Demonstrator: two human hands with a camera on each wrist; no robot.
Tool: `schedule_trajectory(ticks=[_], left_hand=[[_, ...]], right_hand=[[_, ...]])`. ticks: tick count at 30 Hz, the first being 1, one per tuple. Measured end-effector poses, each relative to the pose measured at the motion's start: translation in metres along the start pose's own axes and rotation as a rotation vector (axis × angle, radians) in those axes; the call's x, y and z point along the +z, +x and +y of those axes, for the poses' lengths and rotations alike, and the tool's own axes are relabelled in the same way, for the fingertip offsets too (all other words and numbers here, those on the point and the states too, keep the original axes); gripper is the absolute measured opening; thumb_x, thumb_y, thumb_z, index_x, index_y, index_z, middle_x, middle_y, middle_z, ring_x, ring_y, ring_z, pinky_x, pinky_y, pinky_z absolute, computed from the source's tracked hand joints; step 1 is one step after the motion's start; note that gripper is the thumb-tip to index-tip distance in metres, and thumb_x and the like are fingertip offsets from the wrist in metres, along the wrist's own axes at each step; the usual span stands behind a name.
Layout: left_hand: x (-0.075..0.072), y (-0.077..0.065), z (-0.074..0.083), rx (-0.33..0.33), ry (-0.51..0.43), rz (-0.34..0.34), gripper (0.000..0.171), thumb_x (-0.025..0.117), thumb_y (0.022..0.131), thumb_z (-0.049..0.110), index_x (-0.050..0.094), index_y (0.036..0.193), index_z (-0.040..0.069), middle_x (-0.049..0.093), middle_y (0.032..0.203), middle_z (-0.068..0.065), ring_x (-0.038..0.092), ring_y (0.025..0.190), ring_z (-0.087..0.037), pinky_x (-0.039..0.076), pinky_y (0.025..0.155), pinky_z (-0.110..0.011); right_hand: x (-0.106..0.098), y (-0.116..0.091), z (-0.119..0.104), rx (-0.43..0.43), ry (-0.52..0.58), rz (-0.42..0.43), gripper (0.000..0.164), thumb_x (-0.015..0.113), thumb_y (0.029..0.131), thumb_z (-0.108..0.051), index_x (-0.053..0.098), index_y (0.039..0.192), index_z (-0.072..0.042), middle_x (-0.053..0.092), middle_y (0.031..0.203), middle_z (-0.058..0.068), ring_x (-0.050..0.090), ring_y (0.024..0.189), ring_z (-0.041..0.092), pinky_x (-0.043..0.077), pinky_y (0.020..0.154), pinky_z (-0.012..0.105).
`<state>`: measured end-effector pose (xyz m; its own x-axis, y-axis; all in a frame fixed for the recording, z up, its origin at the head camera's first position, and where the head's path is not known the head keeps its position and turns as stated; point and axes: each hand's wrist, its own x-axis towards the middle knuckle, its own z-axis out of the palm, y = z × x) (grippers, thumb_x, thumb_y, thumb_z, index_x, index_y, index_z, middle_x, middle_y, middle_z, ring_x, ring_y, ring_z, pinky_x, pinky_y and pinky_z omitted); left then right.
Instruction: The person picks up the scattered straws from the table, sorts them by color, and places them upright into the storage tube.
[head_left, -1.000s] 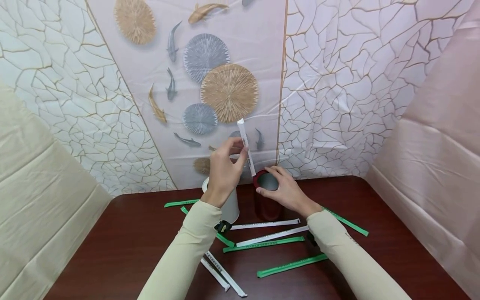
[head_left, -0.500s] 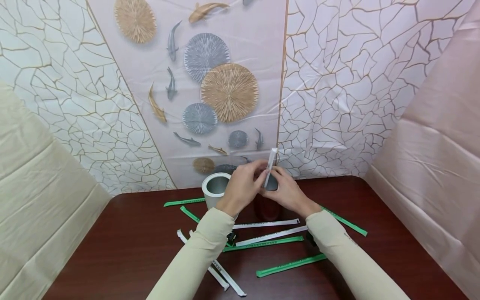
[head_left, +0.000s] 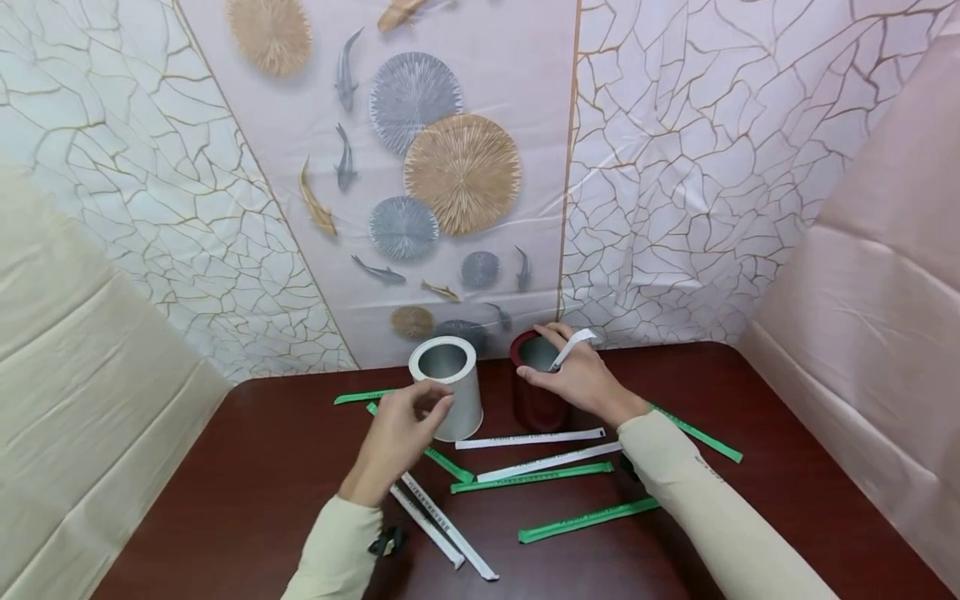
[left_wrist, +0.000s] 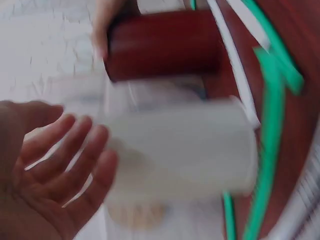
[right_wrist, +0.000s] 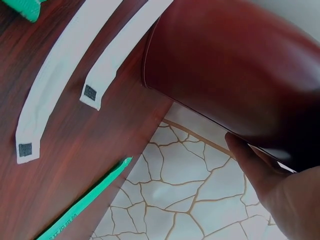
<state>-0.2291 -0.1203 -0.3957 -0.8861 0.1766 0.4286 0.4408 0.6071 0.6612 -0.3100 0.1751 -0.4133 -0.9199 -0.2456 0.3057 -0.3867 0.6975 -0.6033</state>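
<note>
Over the mahogany-toned tabletop (head_left: 225, 492), the left hand (head_left: 397, 431) is withdrawing empty, loosely curled; the white paper-wrapped straw (head_left: 572, 347) is now leaning from the red can (head_left: 535, 407) the right hand (head_left: 591, 385) is gripping, seemingly placed.

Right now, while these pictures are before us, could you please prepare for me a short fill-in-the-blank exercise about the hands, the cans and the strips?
1. The right hand grips the darker can, whose colour is deep ____.
2. The jutting strip at the mouth of that can is ____ in colour.
3. The left hand, near the pale can, is holding ____.
4. Besides white strips, the table bears strips coloured ____.

Missing words: red; white; nothing; green.
</note>
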Motion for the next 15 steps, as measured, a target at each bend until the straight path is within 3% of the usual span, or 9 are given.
schedule_trajectory(ticks=[6, 9, 12, 15], left_hand=[[-0.025, -0.029, -0.039, -0.165, 0.162, -0.123, 0.010, 0.076, 0.099, 0.019, 0.079, 0.107, 0.014, 0.077, 0.099, 0.003, 0.068, 0.080, -0.010, 0.056, 0.075, -0.037], [-0.032, -0.047, -0.057, -0.209, 0.201, -0.184, 0.007, 0.076, 0.098, 0.015, 0.079, 0.104, 0.014, 0.075, 0.093, 0.005, 0.068, 0.079, -0.009, 0.054, 0.071, -0.035], [-0.037, -0.065, -0.070, -0.163, 0.208, -0.265, 0.008, 0.077, 0.096, 0.008, 0.079, 0.102, 0.012, 0.074, 0.095, 0.005, 0.072, 0.091, -0.017, 0.057, 0.075, -0.035], [-0.040, -0.078, -0.077, -0.038, 0.228, -0.371, 0.013, 0.077, 0.094, 0.002, 0.078, 0.103, 0.012, 0.071, 0.104, 0.003, 0.071, 0.102, -0.024, 0.059, 0.083, -0.039]], right_hand=[[-0.009, -0.001, 0.005, 0.016, -0.011, 0.014, 0.092, 0.075, 0.090, -0.063, 0.044, 0.162, -0.015, 0.037, 0.163, 0.013, 0.039, 0.147, 0.041, 0.044, 0.111, 0.062], [-0.007, 0.000, 0.006, 0.012, -0.005, 0.009, 0.093, 0.074, 0.090, -0.065, 0.043, 0.162, -0.015, 0.036, 0.163, 0.013, 0.039, 0.148, 0.041, 0.044, 0.111, 0.063], [-0.003, 0.001, 0.005, 0.013, 0.002, 0.000, 0.094, 0.073, 0.090, -0.068, 0.043, 0.162, -0.017, 0.035, 0.164, 0.013, 0.037, 0.149, 0.041, 0.043, 0.111, 0.064], [0.000, 0.003, 0.004, 0.016, 0.003, -0.013, 0.096, 0.071, 0.089, -0.071, 0.042, 0.163, -0.018, 0.033, 0.165, 0.012, 0.036, 0.150, 0.041, 0.043, 0.112, 0.064]])
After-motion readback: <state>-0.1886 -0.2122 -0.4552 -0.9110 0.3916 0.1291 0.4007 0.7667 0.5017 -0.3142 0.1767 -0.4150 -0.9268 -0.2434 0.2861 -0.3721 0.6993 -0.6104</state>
